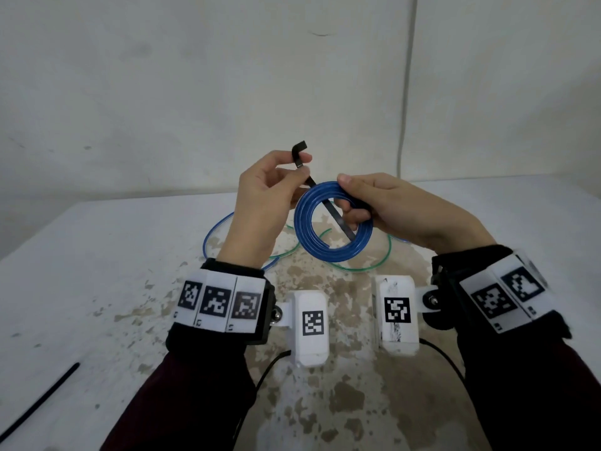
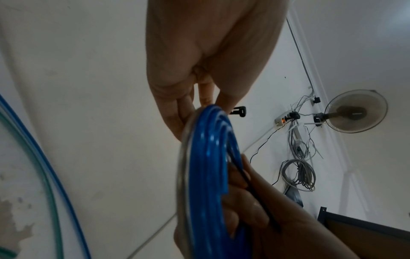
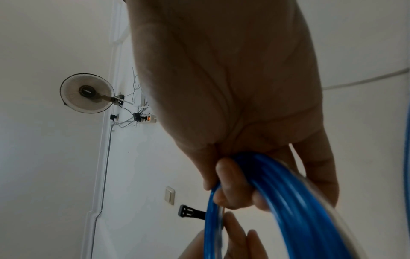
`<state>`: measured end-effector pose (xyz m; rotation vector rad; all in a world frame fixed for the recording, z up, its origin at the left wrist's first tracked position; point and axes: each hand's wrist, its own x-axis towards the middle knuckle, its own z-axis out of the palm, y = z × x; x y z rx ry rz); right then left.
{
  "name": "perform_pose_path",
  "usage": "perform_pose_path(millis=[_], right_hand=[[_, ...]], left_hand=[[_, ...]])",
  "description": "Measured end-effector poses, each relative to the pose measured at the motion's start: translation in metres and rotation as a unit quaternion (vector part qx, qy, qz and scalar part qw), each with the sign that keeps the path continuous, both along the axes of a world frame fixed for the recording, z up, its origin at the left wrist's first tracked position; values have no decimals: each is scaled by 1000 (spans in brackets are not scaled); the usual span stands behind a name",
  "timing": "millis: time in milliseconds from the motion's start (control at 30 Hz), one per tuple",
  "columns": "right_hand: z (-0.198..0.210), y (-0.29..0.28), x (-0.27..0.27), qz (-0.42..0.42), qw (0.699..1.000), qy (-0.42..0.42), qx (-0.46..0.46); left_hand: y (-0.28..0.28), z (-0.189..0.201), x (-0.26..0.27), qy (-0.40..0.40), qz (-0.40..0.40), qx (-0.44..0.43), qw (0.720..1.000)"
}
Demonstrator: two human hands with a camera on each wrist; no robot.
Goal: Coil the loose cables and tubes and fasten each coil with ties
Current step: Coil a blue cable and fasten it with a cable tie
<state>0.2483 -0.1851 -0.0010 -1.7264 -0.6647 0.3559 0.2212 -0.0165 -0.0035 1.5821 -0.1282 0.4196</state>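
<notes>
the right hand (image 1: 383, 209) grips the blue coil (image 1: 333, 222) while the left hand (image 1: 266, 196) pinches the black tie (image 1: 300, 154) above the coil, so wrap it snugly.

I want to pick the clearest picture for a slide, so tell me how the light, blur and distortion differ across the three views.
Head view: evenly lit and sharp on the blue coil and black tie, with wide-angle bending at the table edges. Left wrist view: dim, the left hand in shadow, the coil smeared up close. Right wrist view: the right hand dark against the bright wall, the near coil soft.
</notes>
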Motion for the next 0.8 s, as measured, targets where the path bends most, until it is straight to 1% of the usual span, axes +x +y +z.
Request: perform_pose_path(millis=[200,300,433,667,800], right_hand=[[-1,4,0,-34,997,-61,-18],[0,5,0,-36,995,-88,-33],[0,6,-1,-21,993,-108,-44],[2,6,-4,-28,992,-108,-65],[0,11,-7,-42,994,-79,-66]], left_hand=[[-5,5,-4,39,-42,9,998],[-9,7,-6,53,-82,5,995],[-10,5,-9,77,-124,47,988],[-3,4,-8,58,-111,91,988],[-3,1,-6,58,-104,70,990]])
